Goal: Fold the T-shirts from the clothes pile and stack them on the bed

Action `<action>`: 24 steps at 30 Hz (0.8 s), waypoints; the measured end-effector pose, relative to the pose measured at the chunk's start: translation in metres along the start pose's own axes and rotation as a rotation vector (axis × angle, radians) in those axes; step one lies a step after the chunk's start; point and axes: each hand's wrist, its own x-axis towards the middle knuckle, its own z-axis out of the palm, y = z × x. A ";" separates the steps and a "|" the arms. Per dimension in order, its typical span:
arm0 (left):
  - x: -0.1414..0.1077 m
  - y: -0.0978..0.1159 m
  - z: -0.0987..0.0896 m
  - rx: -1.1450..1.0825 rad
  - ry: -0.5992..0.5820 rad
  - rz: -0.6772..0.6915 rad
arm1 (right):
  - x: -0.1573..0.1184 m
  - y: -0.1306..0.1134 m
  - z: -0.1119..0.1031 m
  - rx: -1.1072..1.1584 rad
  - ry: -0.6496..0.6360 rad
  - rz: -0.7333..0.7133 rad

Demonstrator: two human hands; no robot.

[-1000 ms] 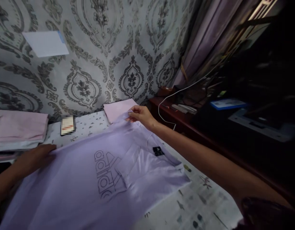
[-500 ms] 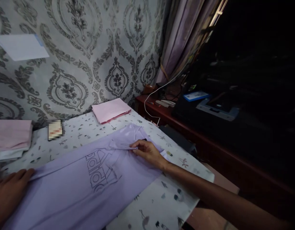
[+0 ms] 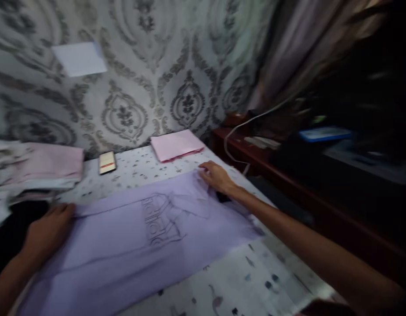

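Note:
A lilac T-shirt [image 3: 114, 237] with a dark outlined print lies spread over the patterned white cloth, part of it folded over near the neck end. At its far right edge my right hand [image 3: 216, 176] pinches the fabric between thumb and fingers. My left hand [image 3: 53, 226] is closed on the shirt's left end at the upper corner, its fingertips blurred. Beside the right wrist a small dark patch [image 3: 223, 197] shows on the shirt.
A folded pink cloth [image 3: 177, 145] lies by the wall. A phone [image 3: 107, 163] with a lit screen rests left of it. Folded clothes [image 3: 53, 164] are stacked at the left. A dark red wooden unit [image 3: 272, 162] and a white cable [image 3: 232, 131] border the right side.
My right hand has moved up to the shirt's far edge, and the fold near the neck lies flatter. My left hand stays at the left end. The view has swung left.

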 end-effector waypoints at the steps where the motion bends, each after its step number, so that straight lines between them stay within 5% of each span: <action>1: -0.001 0.013 -0.013 0.027 0.008 -0.067 | 0.005 0.002 0.010 -0.030 -0.010 -0.044; 4: 0.008 0.028 -0.031 -0.188 0.122 -0.281 | 0.010 0.006 0.037 -0.013 -0.039 -0.138; 11: 0.030 -0.003 -0.002 -1.105 0.303 -0.599 | 0.010 0.018 0.054 -0.231 -0.036 -0.199; 17: 0.028 -0.006 0.014 -1.125 0.368 -0.504 | 0.008 0.018 0.056 -0.247 0.008 -0.218; 24: 0.006 -0.003 0.018 -0.839 0.278 -0.324 | 0.009 0.023 0.059 -0.198 -0.005 -0.218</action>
